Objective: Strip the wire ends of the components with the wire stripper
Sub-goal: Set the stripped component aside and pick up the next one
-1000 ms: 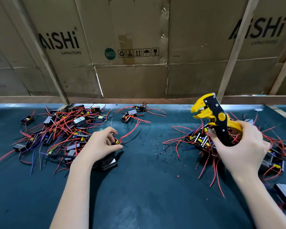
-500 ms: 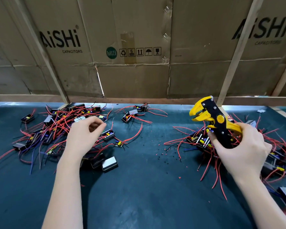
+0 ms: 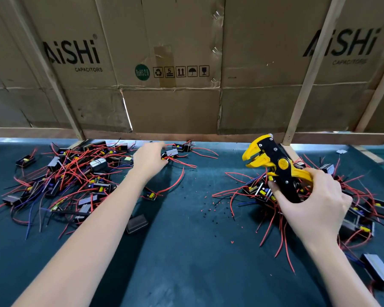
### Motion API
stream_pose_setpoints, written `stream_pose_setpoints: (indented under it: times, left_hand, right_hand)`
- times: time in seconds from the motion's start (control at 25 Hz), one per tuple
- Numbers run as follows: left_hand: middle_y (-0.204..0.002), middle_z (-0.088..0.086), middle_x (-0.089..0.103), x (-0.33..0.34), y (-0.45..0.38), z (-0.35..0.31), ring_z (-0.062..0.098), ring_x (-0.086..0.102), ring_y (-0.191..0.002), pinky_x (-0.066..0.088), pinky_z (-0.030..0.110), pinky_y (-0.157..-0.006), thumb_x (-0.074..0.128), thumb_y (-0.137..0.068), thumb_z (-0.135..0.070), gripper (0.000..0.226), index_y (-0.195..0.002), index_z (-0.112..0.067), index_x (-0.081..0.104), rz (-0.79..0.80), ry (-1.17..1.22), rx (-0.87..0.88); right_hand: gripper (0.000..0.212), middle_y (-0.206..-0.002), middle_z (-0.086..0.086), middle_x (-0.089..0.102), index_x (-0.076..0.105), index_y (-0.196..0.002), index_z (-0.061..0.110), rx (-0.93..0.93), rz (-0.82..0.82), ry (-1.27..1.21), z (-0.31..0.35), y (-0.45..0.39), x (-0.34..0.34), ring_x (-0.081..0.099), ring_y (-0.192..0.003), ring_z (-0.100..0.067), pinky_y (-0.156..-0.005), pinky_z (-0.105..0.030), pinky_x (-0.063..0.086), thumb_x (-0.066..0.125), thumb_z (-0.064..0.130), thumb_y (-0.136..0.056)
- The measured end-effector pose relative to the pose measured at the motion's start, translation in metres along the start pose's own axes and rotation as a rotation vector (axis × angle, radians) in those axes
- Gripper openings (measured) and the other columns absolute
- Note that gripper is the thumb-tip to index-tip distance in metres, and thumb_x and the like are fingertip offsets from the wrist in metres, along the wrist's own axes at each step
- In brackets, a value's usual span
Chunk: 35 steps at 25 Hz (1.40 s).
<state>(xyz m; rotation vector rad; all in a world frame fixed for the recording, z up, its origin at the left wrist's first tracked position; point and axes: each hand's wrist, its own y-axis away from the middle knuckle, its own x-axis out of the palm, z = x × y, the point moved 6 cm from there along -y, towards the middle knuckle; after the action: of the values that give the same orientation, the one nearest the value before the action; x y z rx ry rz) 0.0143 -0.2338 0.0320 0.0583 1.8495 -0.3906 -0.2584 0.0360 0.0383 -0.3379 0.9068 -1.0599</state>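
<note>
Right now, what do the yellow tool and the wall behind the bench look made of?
The wire stripper looks like glossy yellow plastic over black metal plates with visible rivets. The wall is plain brown cardboard, matte, with creases, staples and printed box marks, braced by bare wooden slats.

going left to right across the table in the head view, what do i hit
Left pile of components → left hand reaching to a component at the far edge → scattered insulation bits → wire stripper → right hand gripping it, over the right pile of components.
</note>
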Motion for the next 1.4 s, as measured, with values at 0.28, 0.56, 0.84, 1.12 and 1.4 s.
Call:
stream_pose_setpoints:
  times: [0.28, 0.56, 0.84, 1.12, 1.4]
  left_hand:
    - [-0.078, 0.004, 0.075, -0.06, 0.013, -0.024, 0.023, 0.07, -0.081, 0.056, 0.036, -0.081, 0.072, -0.08, -0.013, 0.008, -0.077, -0.018, 0.077, -0.265, 0.268, 0.132]
    - [-0.082, 0.015, 0.075, -0.027, 0.1, -0.062, 0.017, 0.067, -0.071, 0.053, 0.024, -0.069, 0.073, -0.086, -0.009, 0.008, -0.092, -0.004, 0.076, 0.694, 0.768, 0.523]
    - [-0.102, 0.015, 0.073, 0.013, 0.115, -0.046, 0.033, 0.073, -0.088, 0.055, 0.028, -0.075, 0.072, -0.082, 0.006, 0.065, -0.137, -0.021, 0.053, 0.575, 1.1, 0.271]
    - [-0.093, 0.022, 0.071, 0.041, 0.127, -0.043, 0.025, 0.073, -0.083, 0.058, 0.025, -0.071, 0.075, -0.076, 0.003, 0.022, -0.098, 0.003, 0.072, 0.663, 1.254, -0.022]
    - [-0.079, 0.007, 0.073, 0.045, 0.126, -0.059, 0.016, 0.062, -0.069, 0.039, 0.02, -0.054, 0.068, -0.089, -0.01, 0.009, -0.081, -0.015, 0.065, 0.527, 1.115, 0.054]
  right_hand:
    - [0.061, -0.104, -0.012, 0.061, 0.059, -0.113, 0.009, -0.048, -0.052, 0.02, -0.004, -0.008, 0.001, 0.058, -0.098, -0.035, -0.088, -0.056, 0.047, 0.078, 0.049, -0.071]
    - [0.064, -0.097, -0.005, 0.063, 0.062, -0.106, 0.012, -0.085, -0.058, 0.141, -0.02, -0.004, 0.017, 0.057, -0.095, -0.032, -0.083, -0.044, 0.035, 0.063, 0.065, -0.071]
    - [0.063, -0.094, -0.004, 0.063, 0.063, -0.105, 0.012, -0.153, -0.14, 0.123, -0.021, -0.003, 0.009, 0.057, -0.091, -0.03, -0.083, -0.041, 0.034, 0.063, 0.066, -0.073]
    - [0.059, -0.093, -0.002, 0.065, 0.063, -0.104, 0.01, -0.349, -0.034, -0.01, 0.005, 0.012, 0.022, 0.062, -0.089, -0.028, -0.083, -0.036, 0.038, 0.067, 0.061, -0.075]
    - [0.061, -0.088, -0.005, 0.063, 0.066, -0.104, 0.012, -0.334, 0.008, 0.243, -0.006, 0.016, 0.034, 0.059, -0.084, -0.032, -0.078, -0.042, 0.04, 0.066, 0.063, -0.07]
